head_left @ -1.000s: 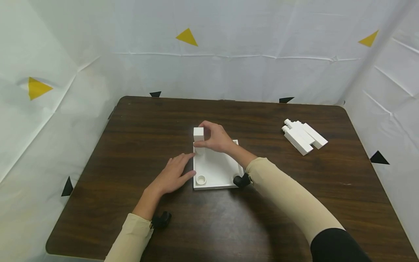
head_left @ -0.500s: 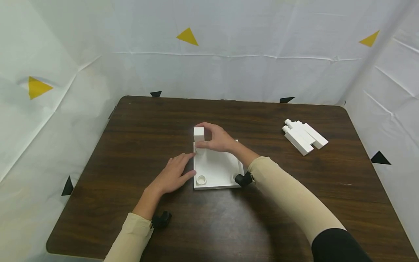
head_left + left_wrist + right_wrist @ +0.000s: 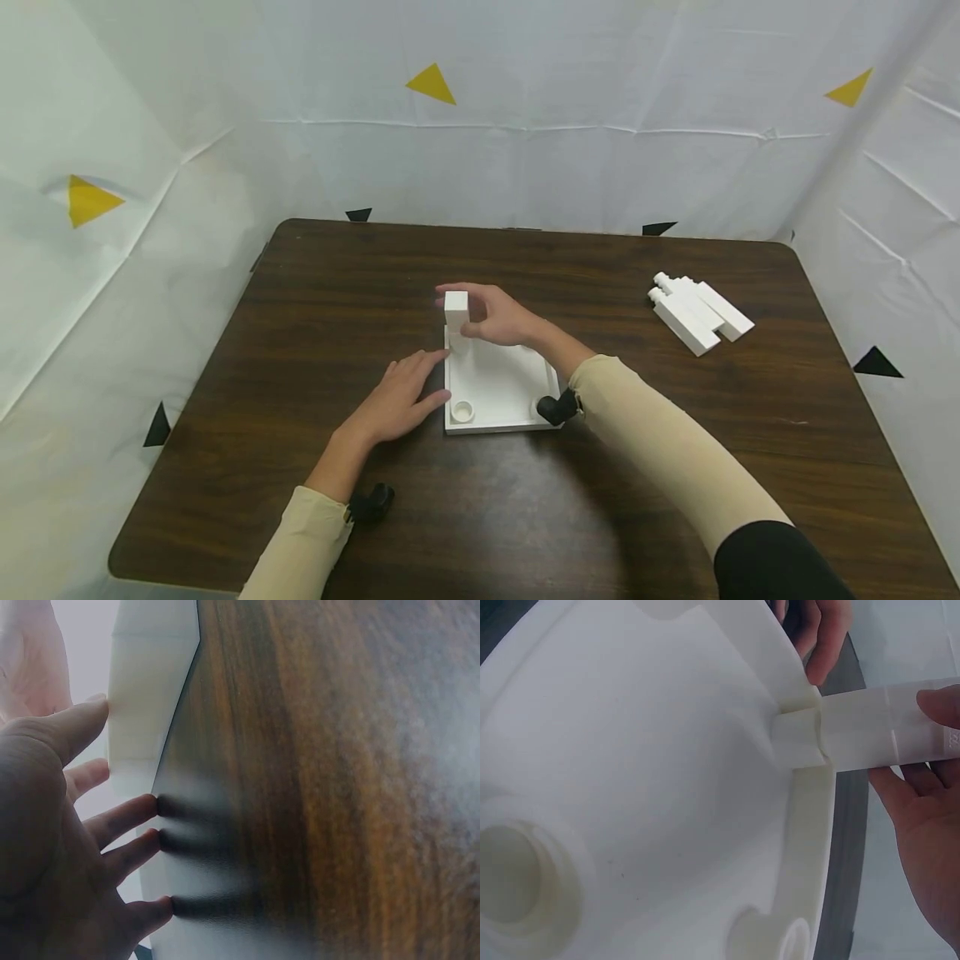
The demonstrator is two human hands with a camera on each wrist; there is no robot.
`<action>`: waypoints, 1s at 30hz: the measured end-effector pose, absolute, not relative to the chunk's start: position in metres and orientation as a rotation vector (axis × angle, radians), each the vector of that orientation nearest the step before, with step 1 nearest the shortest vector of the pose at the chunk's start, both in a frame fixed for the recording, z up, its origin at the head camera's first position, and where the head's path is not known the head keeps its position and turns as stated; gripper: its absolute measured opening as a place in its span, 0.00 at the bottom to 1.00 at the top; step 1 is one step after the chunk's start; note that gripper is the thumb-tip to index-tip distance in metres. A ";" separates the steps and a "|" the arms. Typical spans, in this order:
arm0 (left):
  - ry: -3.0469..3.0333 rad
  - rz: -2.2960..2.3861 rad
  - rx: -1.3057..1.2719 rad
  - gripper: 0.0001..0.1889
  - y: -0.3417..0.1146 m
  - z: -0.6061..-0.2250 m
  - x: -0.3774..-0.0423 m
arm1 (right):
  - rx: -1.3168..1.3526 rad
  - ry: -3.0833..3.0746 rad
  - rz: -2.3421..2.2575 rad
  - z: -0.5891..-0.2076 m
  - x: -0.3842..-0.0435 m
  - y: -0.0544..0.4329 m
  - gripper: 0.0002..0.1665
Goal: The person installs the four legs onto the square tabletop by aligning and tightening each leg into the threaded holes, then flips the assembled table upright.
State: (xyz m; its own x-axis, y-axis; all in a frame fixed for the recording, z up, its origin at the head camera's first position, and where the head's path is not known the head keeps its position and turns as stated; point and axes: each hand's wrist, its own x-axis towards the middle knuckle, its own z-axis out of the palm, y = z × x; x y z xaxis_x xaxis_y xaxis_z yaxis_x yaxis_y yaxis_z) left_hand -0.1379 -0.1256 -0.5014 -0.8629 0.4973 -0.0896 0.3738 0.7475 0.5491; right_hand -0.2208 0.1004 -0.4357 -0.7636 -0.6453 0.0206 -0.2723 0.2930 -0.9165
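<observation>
A white square board (image 3: 498,379) with a raised rim lies on the table, a round socket (image 3: 462,412) in its near left corner. At its far left corner a white square post (image 3: 457,305) stands upright in another socket. My right hand (image 3: 504,318) holds the post, thumb on its right side and fingers reaching behind it. In the right wrist view the thumb lies on the post (image 3: 866,729), with fingers on the opposite face. My left hand (image 3: 395,402) is spread at the board's left edge, and thumb and index fingertips touch its side wall (image 3: 146,694).
Several similar white posts (image 3: 697,312) with threaded-looking ends lie together at the back right of the dark wood table (image 3: 637,517). White sheeting (image 3: 540,175) with yellow and black triangles rises behind and beside the table.
My right hand's fingers have turned around the post, reaching farther left behind it, while the thumb has slid to the right. The post and my left hand stay in place.
</observation>
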 end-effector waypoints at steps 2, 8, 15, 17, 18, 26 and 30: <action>2.722 0.783 0.695 0.35 -0.126 -0.502 -0.138 | -0.816 2.202 -1.468 -0.435 -0.220 0.100 0.36; 2.722 0.777 0.689 0.34 -0.126 -0.504 -0.139 | -0.797 2.190 -1.468 -0.438 -0.221 0.101 0.33; 2.719 0.760 0.682 0.35 -0.127 -0.505 -0.140 | -0.798 2.217 -1.439 -0.438 -0.221 0.102 0.31; 2.721 0.762 0.685 0.34 -0.127 -0.504 -0.139 | -0.810 2.233 -1.428 -0.438 -0.221 0.102 0.31; 2.721 0.763 0.686 0.34 -0.127 -0.503 -0.139 | -0.816 2.242 -1.422 -0.438 -0.222 0.102 0.31; 2.718 0.754 0.682 0.35 -0.127 -0.501 -0.137 | -0.823 2.288 -1.419 -0.439 -0.221 0.102 0.30; 2.723 0.755 0.681 0.35 -0.127 -0.502 -0.137 | -0.807 2.364 -1.369 -0.439 -0.221 0.102 0.28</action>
State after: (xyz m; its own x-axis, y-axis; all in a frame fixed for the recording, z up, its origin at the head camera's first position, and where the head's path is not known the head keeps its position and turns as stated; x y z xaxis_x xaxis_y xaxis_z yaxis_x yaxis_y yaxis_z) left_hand -0.1374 -0.1268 -0.5022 -0.8642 0.4934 -0.0982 0.3725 0.7588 0.5343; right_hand -0.2206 0.1017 -0.4390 -0.8003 -0.5990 0.0268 -0.3213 0.3907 -0.8626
